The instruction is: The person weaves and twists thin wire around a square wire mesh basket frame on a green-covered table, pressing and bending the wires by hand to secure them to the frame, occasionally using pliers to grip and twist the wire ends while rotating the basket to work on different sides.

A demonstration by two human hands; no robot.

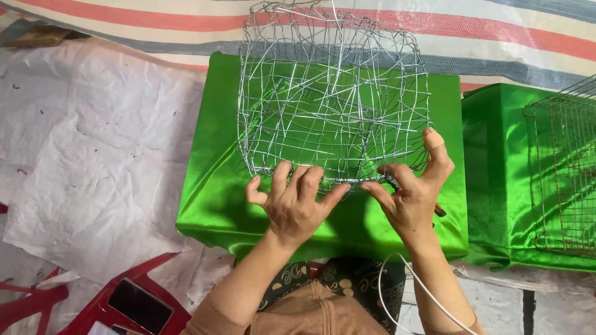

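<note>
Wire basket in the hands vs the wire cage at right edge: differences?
The wire basket is silvery with irregular, tangled mesh; the wire cage is rusty-toned with a regular grid. The basket is gripped by the left hand and right hand; the cage sits untouched, partly out of frame. Both rest on green satin-covered boxes.

Green-draped desk on a papered floor, under even, soft light

I am looking down at a desk (217, 211) wrapped in shiny green satin, its cloth catching bright glare along the left edge, and I am seeing a second green-covered stand (496, 186) sitting just beside its right edge. Beyond the far edge a striped cloth (496, 37) in red, blue and cream is running across the top. Crumpled white paper (93, 155) is covering the floor off the left edge, and near the bottom left corner a red plastic stool (99, 304) is carrying a dark phone (139, 305).
</note>
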